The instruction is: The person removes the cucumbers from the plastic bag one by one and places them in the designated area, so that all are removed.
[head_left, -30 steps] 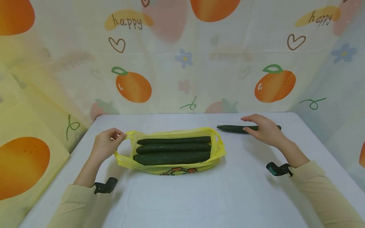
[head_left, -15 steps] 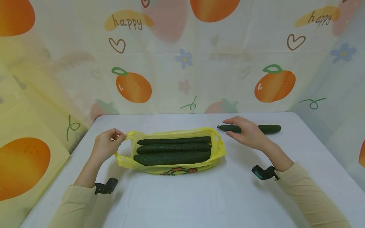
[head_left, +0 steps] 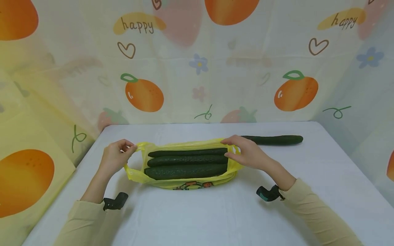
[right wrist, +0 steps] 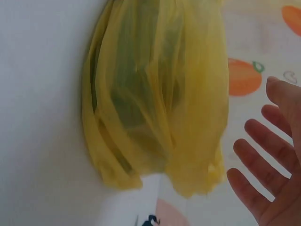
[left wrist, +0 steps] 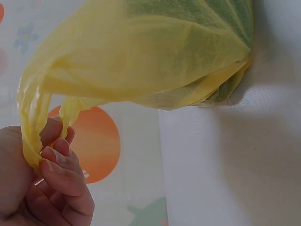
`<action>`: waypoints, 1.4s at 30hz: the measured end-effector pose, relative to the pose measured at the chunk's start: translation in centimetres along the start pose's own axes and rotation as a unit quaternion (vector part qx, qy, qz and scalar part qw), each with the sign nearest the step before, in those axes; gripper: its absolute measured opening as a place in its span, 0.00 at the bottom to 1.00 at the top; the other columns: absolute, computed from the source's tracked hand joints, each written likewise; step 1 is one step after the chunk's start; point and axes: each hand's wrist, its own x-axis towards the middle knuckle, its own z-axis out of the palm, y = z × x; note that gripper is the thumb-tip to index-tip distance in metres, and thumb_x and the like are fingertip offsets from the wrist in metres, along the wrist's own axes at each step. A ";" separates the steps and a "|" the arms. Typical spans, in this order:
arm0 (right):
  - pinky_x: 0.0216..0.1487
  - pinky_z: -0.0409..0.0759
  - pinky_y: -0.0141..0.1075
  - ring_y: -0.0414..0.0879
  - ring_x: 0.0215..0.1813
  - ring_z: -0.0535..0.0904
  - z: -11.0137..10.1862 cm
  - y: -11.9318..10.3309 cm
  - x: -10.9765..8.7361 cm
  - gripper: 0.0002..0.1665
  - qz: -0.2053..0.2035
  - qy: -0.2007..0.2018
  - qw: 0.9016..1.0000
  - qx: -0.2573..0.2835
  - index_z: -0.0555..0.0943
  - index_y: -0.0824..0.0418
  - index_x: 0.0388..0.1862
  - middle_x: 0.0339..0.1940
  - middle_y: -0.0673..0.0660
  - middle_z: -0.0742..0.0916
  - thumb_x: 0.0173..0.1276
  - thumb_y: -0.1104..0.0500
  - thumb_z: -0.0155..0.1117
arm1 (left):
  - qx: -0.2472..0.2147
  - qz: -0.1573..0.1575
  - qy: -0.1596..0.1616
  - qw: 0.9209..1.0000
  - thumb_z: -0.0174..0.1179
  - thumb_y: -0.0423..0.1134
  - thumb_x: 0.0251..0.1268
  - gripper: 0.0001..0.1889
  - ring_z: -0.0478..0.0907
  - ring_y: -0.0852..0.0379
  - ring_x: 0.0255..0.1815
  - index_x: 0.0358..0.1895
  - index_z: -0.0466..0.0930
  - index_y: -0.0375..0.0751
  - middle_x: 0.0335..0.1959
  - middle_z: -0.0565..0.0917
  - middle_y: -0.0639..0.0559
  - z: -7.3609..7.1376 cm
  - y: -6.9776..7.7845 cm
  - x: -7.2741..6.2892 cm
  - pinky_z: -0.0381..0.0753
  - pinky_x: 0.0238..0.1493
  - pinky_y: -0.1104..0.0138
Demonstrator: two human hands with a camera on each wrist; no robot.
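A yellow plastic bag (head_left: pixel 191 183) lies on its side in the middle of the table, its mouth spread, with three cucumbers (head_left: pixel 187 160) lying side by side in it. At the bag's left end my left hand (head_left: pixel 114 155) pinches a handle loop (left wrist: pixel 35 127) between thumb and fingers, drawing it taut. My right hand (head_left: pixel 249 152) hovers over the bag's right end, thumb and fingers parted, nothing held. In the right wrist view the fingers (right wrist: pixel 270 141) are spread beside the yellow plastic. Another cucumber (head_left: pixel 280 140) lies behind the right hand, its left end hidden.
The table has a white cover (head_left: pixel 197 218). A patterned cloth (head_left: pixel 215 85) printed with oranges hangs at the back edge and along both sides. Each wrist carries a small black camera (head_left: pixel 269 193).
My right hand has moved left from above the lone cucumber to the bag's right end. The left hand keeps its pinch on the handle, and the cucumbers have stayed put.
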 end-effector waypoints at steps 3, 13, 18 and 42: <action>0.46 0.77 0.40 0.47 0.48 0.79 0.7 -0.6 0.4 0.24 -0.001 -0.012 1.000 0.015 0.76 0.59 0.53 0.49 0.53 0.82 0.58 0.58 0.68 | 0.001 0.002 0.000 1.000 0.57 0.41 0.62 0.09 0.70 0.58 0.18 0.34 0.80 0.37 0.21 0.75 0.48 0.0 -0.1 0.0 0.68 0.15 0.69; 0.46 0.78 0.42 0.52 0.48 0.79 3.1 -2.1 1.9 0.22 0.007 -0.071 0.993 0.098 0.75 0.60 0.54 0.51 0.57 0.81 0.61 0.58 0.64 | 0.003 0.001 -0.002 1.000 0.57 0.41 0.63 0.10 0.70 0.58 0.18 0.34 0.79 0.37 0.21 0.76 0.48 0.1 -0.1 0.0 0.68 0.16 0.68; 0.46 0.78 0.39 0.49 0.47 0.79 4.1 -2.6 2.4 0.22 0.000 -0.086 0.992 0.091 0.75 0.61 0.55 0.51 0.56 0.81 0.62 0.56 0.64 | 0.003 0.003 0.005 1.000 0.58 0.41 0.62 0.09 0.70 0.60 0.17 0.33 0.80 0.37 0.20 0.76 0.49 0.0 0.0 -0.1 0.68 0.16 0.69; 0.46 0.74 0.33 0.41 0.47 0.74 7.4 -3.8 2.6 0.21 0.024 -0.158 0.984 0.073 0.76 0.54 0.55 0.47 0.49 0.80 0.64 0.52 0.61 | 0.004 0.006 0.010 1.000 0.58 0.41 0.62 0.09 0.69 0.61 0.17 0.33 0.80 0.37 0.20 0.76 0.49 0.0 0.1 -0.2 0.68 0.16 0.69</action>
